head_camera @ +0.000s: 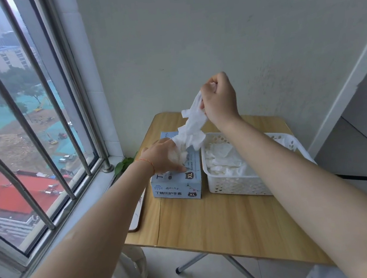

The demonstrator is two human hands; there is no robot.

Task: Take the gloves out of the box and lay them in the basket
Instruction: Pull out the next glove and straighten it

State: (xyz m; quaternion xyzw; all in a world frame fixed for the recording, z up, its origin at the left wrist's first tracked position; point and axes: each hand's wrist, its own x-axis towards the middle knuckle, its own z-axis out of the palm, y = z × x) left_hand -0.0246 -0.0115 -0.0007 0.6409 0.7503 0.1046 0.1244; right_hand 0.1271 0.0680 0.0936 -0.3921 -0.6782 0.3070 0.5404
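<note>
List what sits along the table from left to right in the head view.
Left hand pressing on the glove box → glove hanging from the raised right hand → white basket holding gloves.

Soft, overcast daylight enters through the barred window (pixel 29 123) on the left and lights the scene evenly, neither harsh nor dim. The wall (pixel 190 36) reads flat grey with only a faint gradient. Shadows on the wooden table (pixel 209 222) are weak and diffuse. No glare shows. The wide-angle lens bends the window bars and stretches both forearms near the lower edges. Distant buildings look hazy.
</note>
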